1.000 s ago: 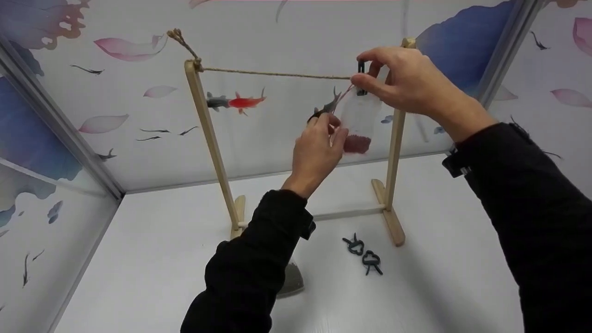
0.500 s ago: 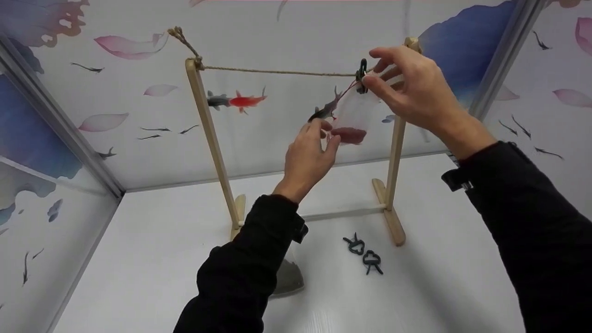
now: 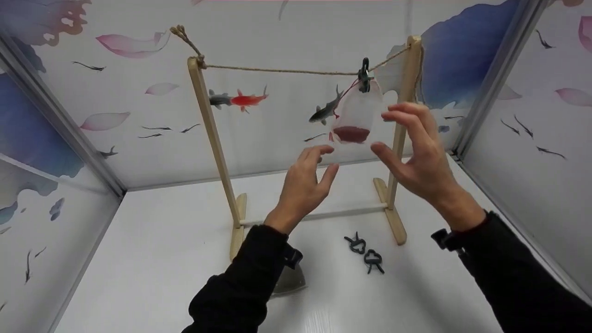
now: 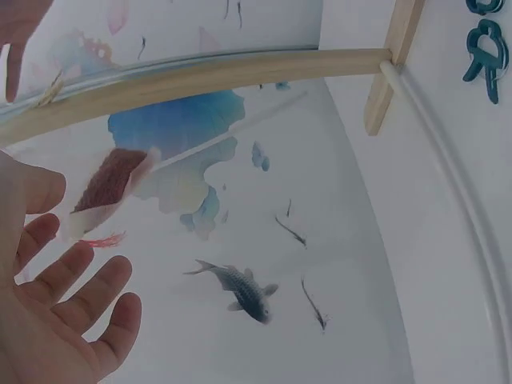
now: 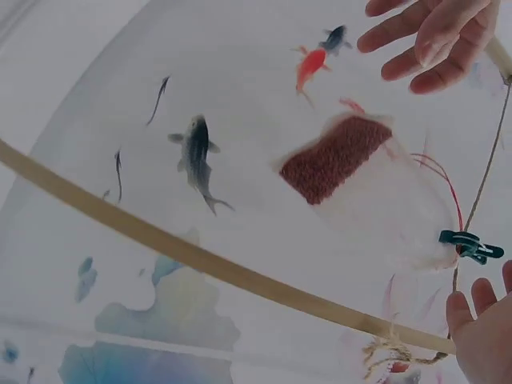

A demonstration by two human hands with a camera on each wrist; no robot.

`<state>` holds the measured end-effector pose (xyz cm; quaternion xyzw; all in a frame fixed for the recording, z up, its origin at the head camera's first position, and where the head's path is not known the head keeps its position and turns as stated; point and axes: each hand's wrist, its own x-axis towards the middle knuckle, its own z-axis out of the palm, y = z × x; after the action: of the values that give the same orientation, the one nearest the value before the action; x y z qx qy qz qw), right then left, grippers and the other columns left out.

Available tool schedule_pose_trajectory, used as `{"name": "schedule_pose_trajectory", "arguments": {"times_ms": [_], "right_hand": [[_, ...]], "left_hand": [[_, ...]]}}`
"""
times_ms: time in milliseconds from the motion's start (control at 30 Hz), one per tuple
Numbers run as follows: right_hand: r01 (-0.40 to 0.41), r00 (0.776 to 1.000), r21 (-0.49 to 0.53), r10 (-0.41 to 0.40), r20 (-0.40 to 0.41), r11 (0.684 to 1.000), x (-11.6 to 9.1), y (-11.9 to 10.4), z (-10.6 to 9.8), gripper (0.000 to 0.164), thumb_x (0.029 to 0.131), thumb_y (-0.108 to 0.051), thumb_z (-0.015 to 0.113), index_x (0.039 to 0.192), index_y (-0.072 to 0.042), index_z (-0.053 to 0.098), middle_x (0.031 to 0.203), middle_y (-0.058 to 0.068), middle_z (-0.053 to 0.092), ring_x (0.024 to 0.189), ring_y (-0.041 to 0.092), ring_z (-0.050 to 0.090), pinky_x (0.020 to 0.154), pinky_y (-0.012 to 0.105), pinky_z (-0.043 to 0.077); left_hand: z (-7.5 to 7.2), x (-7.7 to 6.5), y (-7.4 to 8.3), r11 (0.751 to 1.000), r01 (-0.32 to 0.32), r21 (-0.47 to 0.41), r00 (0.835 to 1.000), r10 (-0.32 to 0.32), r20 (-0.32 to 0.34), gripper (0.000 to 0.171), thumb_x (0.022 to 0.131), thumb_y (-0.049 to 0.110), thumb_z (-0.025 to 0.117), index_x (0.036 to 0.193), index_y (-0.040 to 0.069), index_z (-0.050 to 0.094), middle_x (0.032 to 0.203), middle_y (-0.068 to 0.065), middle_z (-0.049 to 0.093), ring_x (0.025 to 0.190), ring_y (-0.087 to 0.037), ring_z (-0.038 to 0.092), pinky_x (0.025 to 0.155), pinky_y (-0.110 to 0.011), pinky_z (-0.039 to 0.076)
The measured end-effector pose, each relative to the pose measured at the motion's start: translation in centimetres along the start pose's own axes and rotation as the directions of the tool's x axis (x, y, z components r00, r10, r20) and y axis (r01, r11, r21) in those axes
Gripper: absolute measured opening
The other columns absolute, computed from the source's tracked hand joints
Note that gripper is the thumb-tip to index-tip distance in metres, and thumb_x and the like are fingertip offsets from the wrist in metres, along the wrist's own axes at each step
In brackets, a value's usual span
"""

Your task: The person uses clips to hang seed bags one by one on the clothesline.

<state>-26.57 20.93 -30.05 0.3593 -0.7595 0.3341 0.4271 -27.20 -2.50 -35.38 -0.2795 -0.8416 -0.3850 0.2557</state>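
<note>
A translucent pouch (image 3: pixel 352 113) with dark red grains at its bottom hangs from a twine line (image 3: pixel 277 71), held by a dark green clip (image 3: pixel 365 78) at its top. A red cord and tassel dangle along its left side. My left hand (image 3: pixel 305 180) is just below and left of the pouch, fingers loosely bent and apart from it. To the right of the pouch, my right hand (image 3: pixel 418 152) has its fingers spread and holds nothing. In the right wrist view the grains (image 5: pixel 336 160) show clearly inside the pouch (image 5: pixel 392 200).
The twine is strung between two wooden posts (image 3: pixel 215 148) joined by a white rod (image 3: pixel 347 212) near the table (image 3: pixel 162 259). Two more dark clips (image 3: pixel 373 261) lie on the table. A grey-filled pouch (image 3: pixel 290 280) lies partly under the left forearm. Printed walls stand around.
My right hand has let go of the clip and moved down and right. My left hand has left the pouch and lowered. The pouch now hangs freely from the line.
</note>
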Motion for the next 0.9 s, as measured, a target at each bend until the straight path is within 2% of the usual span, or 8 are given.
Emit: {"name": "schedule_pose_trajectory", "arguments": {"times_ms": [167,267,367,433,567,633,800,900], "right_hand": [[-0.218,0.976,0.103,0.216,0.031,0.971,-4.9,-0.8,0.5,0.054,0.092,-0.014,0.075,0.139,-0.002,0.053,0.139,0.014,0.05,0.131,0.028,0.046,0.11,0.042,0.039],[-0.337,0.942,0.144,0.33,0.068,0.931,-7.4,-1.3,0.7,0.062,0.087,0.001,0.076,0.143,-0.001,0.049,0.139,0.016,0.049,0.131,0.029,0.045,0.11,0.035,0.039],[-0.435,0.899,0.151,0.421,0.117,0.887,-9.6,-1.7,1.0,0.066,0.088,0.0,0.077,0.146,0.0,0.045,0.138,0.017,0.05,0.129,0.027,0.047,0.108,0.028,0.04],[-0.498,0.865,0.144,0.478,0.153,0.855,-11.0,-1.9,1.2,0.069,0.089,-0.004,0.078,0.148,0.0,0.042,0.138,0.016,0.05,0.127,0.026,0.049,0.106,0.032,0.042],[-0.604,0.776,0.079,0.562,0.286,0.793,-13.3,-2.1,1.9,0.071,0.092,-0.013,0.077,0.15,0.0,0.039,0.139,0.019,0.049,0.123,0.031,0.053,0.102,0.052,0.046],[-0.621,0.725,0.0,0.575,0.379,0.784,-14.3,-2.1,2.3,0.068,0.094,-0.02,0.075,0.149,0.001,0.04,0.136,0.021,0.051,0.12,0.037,0.055,0.098,0.058,0.047],[-0.618,0.573,-0.213,0.619,0.538,0.757,-16.3,-2.1,3.2,0.055,0.096,-0.031,0.072,0.137,0.002,0.053,0.127,0.02,0.06,0.108,0.04,0.064,0.087,0.054,0.053],[-0.63,0.517,-0.268,0.65,0.557,0.729,-16.9,-2.1,3.9,0.049,0.095,-0.029,0.074,0.13,0.001,0.058,0.123,0.019,0.063,0.104,0.038,0.066,0.084,0.05,0.055]], "left_hand": [[1.4,-3.1,-0.7,1.0,0.012,-0.026,0.999,-0.012,0.035,0.034,0.102,0.021,0.063,0.133,0.007,0.059,0.13,-0.008,0.061,0.114,-0.023,0.062,0.09,-0.037,0.053],[2.0,-4.8,-1.1,0.998,0.04,-0.056,0.997,-0.036,0.072,0.037,0.102,0.022,0.063,0.136,0.007,0.058,0.133,-0.007,0.06,0.117,-0.023,0.061,0.093,-0.037,0.052],[2.5,-6.5,-1.3,0.988,0.097,-0.121,0.99,-0.084,0.112,0.039,0.103,0.024,0.062,0.139,0.009,0.055,0.136,-0.005,0.058,0.121,-0.022,0.059,0.095,-0.037,0.051],[2.9,-7.6,-1.4,0.975,0.144,-0.17,0.983,-0.12,0.141,0.04,0.104,0.025,0.061,0.14,0.011,0.054,0.138,-0.004,0.057,0.122,-0.021,0.059,0.096,-0.038,0.051],[4.1,-9.7,-1.6,0.936,0.238,-0.258,0.961,-0.188,0.204,0.041,0.104,0.028,0.06,0.141,0.011,0.054,0.14,-0.003,0.057,0.122,-0.021,0.06,0.096,-0.045,0.051],[4.9,-10.8,-1.7,0.906,0.293,-0.306,0.945,-0.226,0.234,0.041,0.104,0.031,0.06,0.141,0.014,0.054,0.14,-0.003,0.057,0.121,-0.021,0.06,0.097,-0.048,0.049],[6.9,-13.1,-2.4,0.828,0.405,-0.388,0.905,-0.302,0.299,0.04,0.103,0.033,0.061,0.138,0.014,0.057,0.136,-0.001,0.06,0.12,-0.025,0.061,0.097,-0.051,0.049],[7.9,-13.7,-2.7,0.798,0.449,-0.402,0.883,-0.326,0.339,0.038,0.102,0.031,0.062,0.135,0.013,0.059,0.134,0.0,0.062,0.12,-0.031,0.061,0.096,-0.05,0.049]]}}
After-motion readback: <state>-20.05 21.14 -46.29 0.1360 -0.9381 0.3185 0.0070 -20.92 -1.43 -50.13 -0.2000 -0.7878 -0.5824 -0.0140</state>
